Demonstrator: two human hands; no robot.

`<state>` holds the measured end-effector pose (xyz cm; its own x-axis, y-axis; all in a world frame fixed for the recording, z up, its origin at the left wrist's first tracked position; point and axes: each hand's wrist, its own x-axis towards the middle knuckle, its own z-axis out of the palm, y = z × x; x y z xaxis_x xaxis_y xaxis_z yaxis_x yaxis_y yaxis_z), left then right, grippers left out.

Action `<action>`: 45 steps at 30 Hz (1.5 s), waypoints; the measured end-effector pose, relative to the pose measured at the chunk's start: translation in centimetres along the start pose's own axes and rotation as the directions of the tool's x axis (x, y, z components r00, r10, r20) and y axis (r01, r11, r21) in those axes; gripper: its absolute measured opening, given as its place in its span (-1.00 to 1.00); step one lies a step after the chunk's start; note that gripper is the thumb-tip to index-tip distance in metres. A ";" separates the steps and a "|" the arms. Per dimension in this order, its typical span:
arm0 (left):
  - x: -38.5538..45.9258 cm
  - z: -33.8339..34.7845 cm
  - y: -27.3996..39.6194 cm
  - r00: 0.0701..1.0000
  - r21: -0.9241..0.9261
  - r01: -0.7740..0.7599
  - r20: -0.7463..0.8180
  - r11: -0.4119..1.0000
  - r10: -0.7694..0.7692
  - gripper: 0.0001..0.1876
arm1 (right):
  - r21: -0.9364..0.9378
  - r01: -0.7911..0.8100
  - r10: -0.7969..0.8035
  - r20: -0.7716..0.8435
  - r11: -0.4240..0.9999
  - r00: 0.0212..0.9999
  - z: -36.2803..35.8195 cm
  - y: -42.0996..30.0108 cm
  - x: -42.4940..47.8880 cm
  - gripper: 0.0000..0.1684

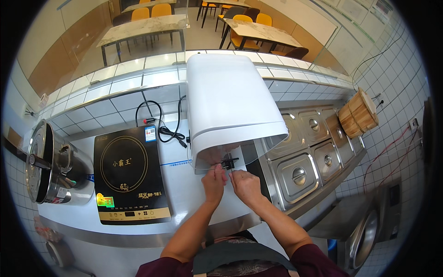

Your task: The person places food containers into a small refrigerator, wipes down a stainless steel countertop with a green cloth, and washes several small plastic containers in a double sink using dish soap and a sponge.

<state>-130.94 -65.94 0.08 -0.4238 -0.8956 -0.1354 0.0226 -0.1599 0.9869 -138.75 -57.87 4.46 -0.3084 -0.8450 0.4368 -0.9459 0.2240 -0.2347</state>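
A white plastic appliance housing (228,90) stands on the counter, its hollow open end facing me. At the lower edge of that opening is a small black fitting (228,163). A thin pale cable or tube (199,169) runs from the housing's left side to my left hand (213,185), whose thumb and fingers pinch it beside the fitting. My right hand (246,187) has its fingertips closed at the fitting's lower right edge. The fingers hide the exact contact points there.
Left of the housing lie a black induction cooker (128,173) and a coiled power cord (169,132). A lidded steel pot (57,166) stands farther left. On the right are lidded steel food pans (297,176) and a wooden bucket (358,114). A tiled ledge (121,90) runs behind.
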 end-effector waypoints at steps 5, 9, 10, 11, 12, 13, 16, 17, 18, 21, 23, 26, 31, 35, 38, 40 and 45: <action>0.3 -0.2 -0.8 1.000 -0.058 0.024 0.006 0.998 -0.024 -0.61 | 0.046 -0.021 0.023 -0.037 0.999 0.999 0.3 -0.3 0.3 -0.74; 0.0 0.0 -0.6 0.996 -0.064 0.077 0.048 0.995 -0.074 -0.59 | 0.082 -0.101 0.104 -0.033 0.991 0.994 0.6 -0.3 -0.1 -0.77; -0.2 0.0 -0.7 0.995 -0.069 0.084 0.054 0.994 -0.080 -0.59 | 0.089 -0.128 0.130 -0.013 0.988 0.991 0.4 -0.5 -0.1 -0.79; -0.2 0.0 -0.8 0.994 -0.074 0.091 0.059 0.993 -0.087 -0.59 | 0.096 -0.155 0.155 0.008 0.983 0.988 0.3 -0.5 0.0 -0.81; -0.2 -0.1 -1.0 0.996 -0.049 0.059 0.062 0.997 -0.056 -0.59 | 0.081 -0.135 0.134 0.009 0.988 0.991 0.3 -0.5 0.0 -0.81; 0.0 -0.1 -1.1 0.997 -0.023 0.028 0.066 0.999 -0.026 -0.59 | 0.066 -0.114 0.114 0.010 0.991 0.993 0.3 -0.5 0.0 -0.80; 0.3 -0.2 -1.0 0.995 0.004 0.025 0.092 1.000 -0.025 -0.59 | 0.043 -0.092 0.092 0.019 0.995 0.996 0.1 -0.4 0.2 -0.79; 0.4 -0.2 -0.9 0.994 0.004 0.039 0.103 0.999 -0.040 -0.59 | 0.038 -0.092 0.092 0.023 0.995 0.996 0.0 -0.4 0.2 -0.79; 0.4 -0.3 -0.9 0.992 -0.027 0.046 0.116 0.999 -0.042 -0.59 | 0.065 -0.091 0.089 0.019 0.994 0.996 0.0 -0.3 0.3 -0.78; 0.5 -0.5 -1.1 0.988 -0.087 0.055 0.148 0.995 -0.042 -0.60 | 0.164 -0.116 0.113 0.024 0.980 0.993 0.0 0.0 0.4 -0.76; 0.7 -0.5 -1.1 0.987 -0.083 0.046 0.160 0.995 -0.032 -0.60 | 0.250 -0.174 0.166 0.052 0.953 0.985 -0.1 0.0 0.3 -0.76; 0.5 -0.4 -0.7 0.984 -0.076 0.059 0.171 0.995 -0.046 -0.58 | 0.033 -0.047 0.048 -0.032 0.998 0.998 0.1 0.1 0.3 -0.76; 0.6 -0.3 -1.2 0.987 -0.033 0.043 0.155 0.999 -0.037 -0.57 | -0.016 -0.020 0.021 0.021 1.000 1.000 -0.5 0.3 0.5 -0.80; 0.7 -0.5 -1.0 0.987 -0.060 0.061 0.150 0.996 -0.051 -0.58 | 0.184 -0.285 0.262 0.141 0.941 0.955 -1.9 -0.1 0.9 -0.78; 0.7 -0.7 -1.0 0.980 -0.046 0.088 0.184 0.995 -0.078 -0.57 | 0.161 -0.260 0.256 0.043 0.952 0.966 -2.8 1.1 1.8 -0.66; 0.6 -0.6 -0.9 0.978 -0.037 0.072 0.199 0.997 -0.064 -0.57 | 0.255 -0.249 0.229 0.106 0.934 0.968 -1.8 1.4 1.5 -0.66; 0.4 -0.2 0.1 0.985 -0.009 0.069 0.161 0.998 -0.067 -0.59 | 0.194 -0.223 0.212 0.076 0.955 0.974 -0.7 0.9 1.1 -0.66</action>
<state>-130.91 -66.38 0.15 -0.5642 -0.8047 -0.1849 0.0018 -0.2251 0.9743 -139.98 -58.29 5.32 -0.4932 -0.8127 0.3102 -0.8156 0.3079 -0.4900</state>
